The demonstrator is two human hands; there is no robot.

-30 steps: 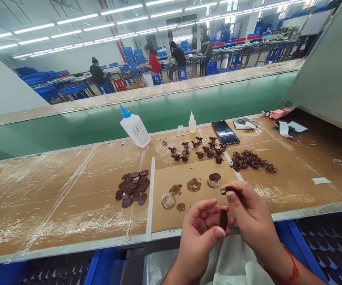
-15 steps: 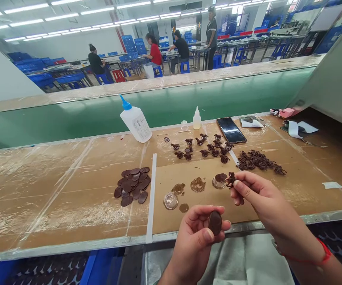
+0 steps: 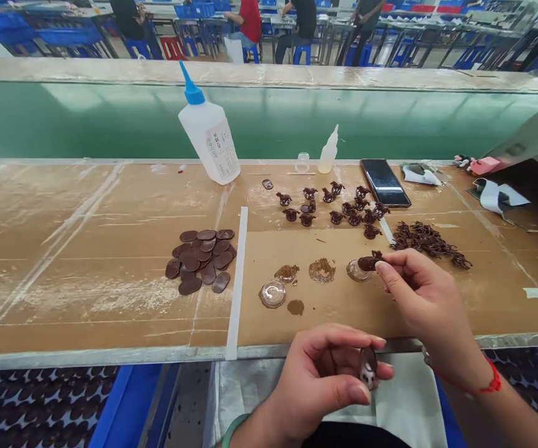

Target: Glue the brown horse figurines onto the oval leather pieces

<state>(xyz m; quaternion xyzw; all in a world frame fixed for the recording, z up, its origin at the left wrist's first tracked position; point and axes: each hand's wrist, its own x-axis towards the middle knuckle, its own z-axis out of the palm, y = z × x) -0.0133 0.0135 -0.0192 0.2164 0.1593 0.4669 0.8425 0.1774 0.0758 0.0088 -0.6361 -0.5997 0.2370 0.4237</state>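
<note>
My left hand (image 3: pixel 325 379) is closed on a dark brown oval disc (image 3: pixel 368 367) below the bench's front edge, thumb and fingers pinching it. My right hand (image 3: pixel 425 298) reaches over the cardboard sheet (image 3: pixel 325 311) and pinches a small brown figure (image 3: pixel 372 260) right above a little clear cap of brown glue (image 3: pixel 357 270). A heap of brown oval discs (image 3: pixel 201 261) lies to the left. Finished brown figures (image 3: pixel 334 208) stand in rows behind, and a loose pile of brown figure parts (image 3: pixel 430 242) lies to the right.
A white squeeze bottle with a blue nozzle (image 3: pixel 208 134), a small glue bottle (image 3: pixel 329 152) and a black phone (image 3: pixel 385 182) sit at the back of the bench. A second clear cap (image 3: pixel 273 294) and glue smears lie on the cardboard. Other people sit at benches beyond the green belt (image 3: pixel 110 118).
My right hand has carried the small figure forward to the glue cap. My left hand, still on the disc, has dropped lower toward my lap. The view has tipped downward.
</note>
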